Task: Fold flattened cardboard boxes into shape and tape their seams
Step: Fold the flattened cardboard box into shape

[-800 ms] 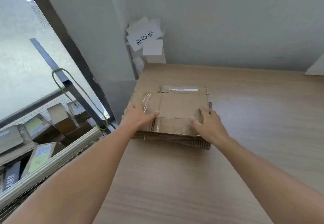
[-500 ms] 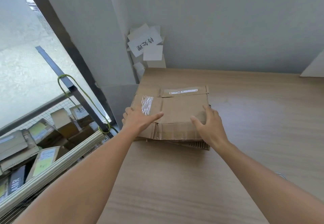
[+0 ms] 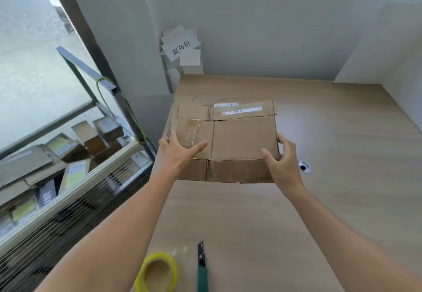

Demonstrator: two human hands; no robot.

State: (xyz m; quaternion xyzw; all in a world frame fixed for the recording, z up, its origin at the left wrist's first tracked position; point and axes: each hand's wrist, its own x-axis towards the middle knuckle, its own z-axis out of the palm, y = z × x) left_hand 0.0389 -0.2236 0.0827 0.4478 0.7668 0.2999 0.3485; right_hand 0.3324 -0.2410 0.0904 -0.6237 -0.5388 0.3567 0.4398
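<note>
The left hand (image 3: 177,152) and right hand (image 3: 282,158) gripped the top flattened cardboard box (image 3: 228,141) by its side edges, lifted off the stack (image 3: 203,101) at the table's (image 3: 331,154) far-left corner, prob. to bring it near the tape roll (image 3: 157,273) & cutter (image 3: 202,269).

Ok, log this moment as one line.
step: lifting top flat box off stack | left hand: gripping left edge | right hand: gripping right edge | tape roll, knife: untouched
</note>
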